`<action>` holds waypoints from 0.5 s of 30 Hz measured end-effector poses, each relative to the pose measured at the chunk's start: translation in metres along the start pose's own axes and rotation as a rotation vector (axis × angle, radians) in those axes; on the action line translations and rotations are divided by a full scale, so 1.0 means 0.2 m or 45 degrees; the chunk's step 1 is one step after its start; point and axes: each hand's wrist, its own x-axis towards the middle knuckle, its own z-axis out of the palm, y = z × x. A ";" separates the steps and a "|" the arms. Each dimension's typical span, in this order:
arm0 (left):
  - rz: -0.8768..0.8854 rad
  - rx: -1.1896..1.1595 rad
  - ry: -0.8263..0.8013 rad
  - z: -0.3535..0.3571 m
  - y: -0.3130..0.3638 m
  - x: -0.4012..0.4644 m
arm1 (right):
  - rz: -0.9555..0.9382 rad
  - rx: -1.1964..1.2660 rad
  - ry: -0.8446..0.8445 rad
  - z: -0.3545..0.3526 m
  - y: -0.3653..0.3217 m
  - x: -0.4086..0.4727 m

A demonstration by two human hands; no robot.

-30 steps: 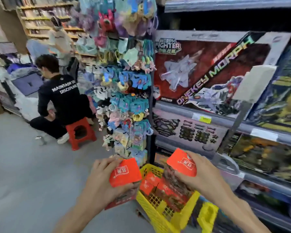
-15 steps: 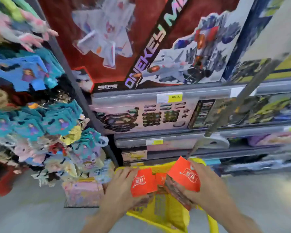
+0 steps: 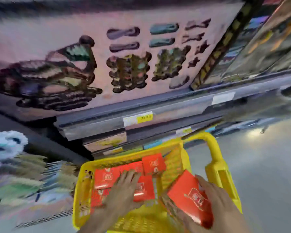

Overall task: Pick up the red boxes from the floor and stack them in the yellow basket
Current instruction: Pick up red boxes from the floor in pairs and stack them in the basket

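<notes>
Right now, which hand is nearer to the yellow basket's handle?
Right. The right hand holds a red box over the basket's right edge, just beside the handle. The left hand is down inside the basket, pressing on another box, farther away.

Left hand (image 3: pixel 124 190) pressed flat, fingers spread; right hand (image 3: pixel 213 200) curled, gripping.

Six red boxes (image 3: pixel 190 197), one yellow basket (image 3: pixel 81 190)

Blurred pink toy box (image 3: pixel 107 52) on shelf (image 3: pixel 158 105); yellow price label (image 3: pixel 138 118); grey floor (image 3: pixel 262 162).
</notes>
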 end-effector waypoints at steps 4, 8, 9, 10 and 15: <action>-0.034 -0.099 -0.071 0.13 0.01 0.06 | -0.015 -0.155 -0.071 0.16 -0.04 0.02; 0.045 -0.006 -0.101 0.27 -0.02 0.04 | 0.000 -0.142 -0.182 0.25 -0.05 0.04; 0.054 0.016 -0.084 0.30 -0.05 0.04 | -0.007 -0.160 -0.202 0.27 -0.05 0.05; 0.044 0.034 -0.071 0.33 -0.09 0.04 | -0.021 -0.184 -0.217 0.29 -0.04 0.05; -0.077 0.154 -0.188 0.46 -0.22 0.03 | -0.113 -0.341 -0.287 0.43 0.01 0.12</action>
